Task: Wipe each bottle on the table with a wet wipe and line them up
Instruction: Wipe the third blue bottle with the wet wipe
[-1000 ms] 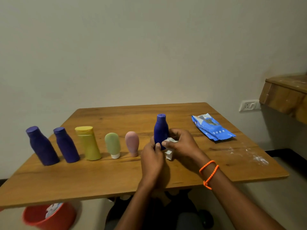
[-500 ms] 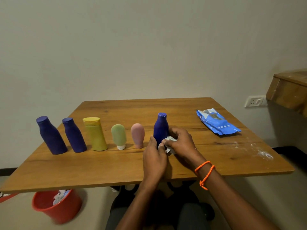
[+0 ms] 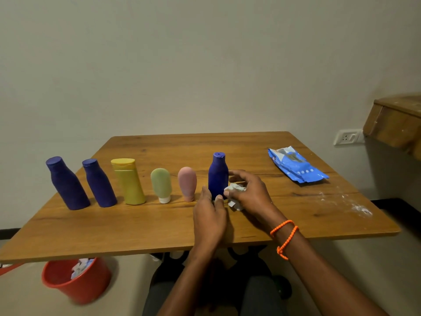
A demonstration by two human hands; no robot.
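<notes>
The wooden surface filled the frame's middle, with bare wood toward its near edge and far edge. Six bottles stood in a row across it: two purple, a yellow, a green, a pink, and a blue bottle at centre. A blue wipe pack lay near the right edge. The left hand gripped the blue bottle's base; the right hand clutched a crumpled wet wipe against its right side.
</notes>
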